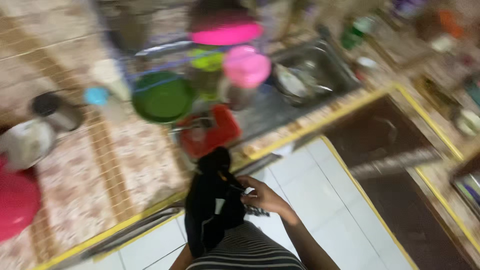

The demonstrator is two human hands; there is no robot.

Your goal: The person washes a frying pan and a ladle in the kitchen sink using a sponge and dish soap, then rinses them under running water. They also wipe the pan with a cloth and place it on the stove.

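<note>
- Right hand (262, 196): in view below the counter's front edge, over the white tiled floor (320, 190); fingers (246, 189) curled inward and closed on the right side of a black cloth (212, 205)
- Black cloth: hangs bunched in front of the person's striped garment (247, 250); its upper end rises to the counter's yellow-trimmed front edge (280, 142), its lower folds drop below the fingers; the fingers meet it about mid-height, from the right
- Left hand: hidden behind the cloth; only a part of the forearm shows at the bottom edge, so its grip cannot be told
- Counter (140, 150): patterned tile surface; a red lidded container (210, 132) stands near the front edge, just above the cloth's top
- Behind it: a green bowl (162, 96), pink lids (245, 65) and a metal sink (310, 72) towards the rear right
- Left end of the counter: a red vessel (15, 200), a white pot (25, 142) and a metal cup (52, 110)
- Picture is motion-blurred; finer detail cannot be told
</note>
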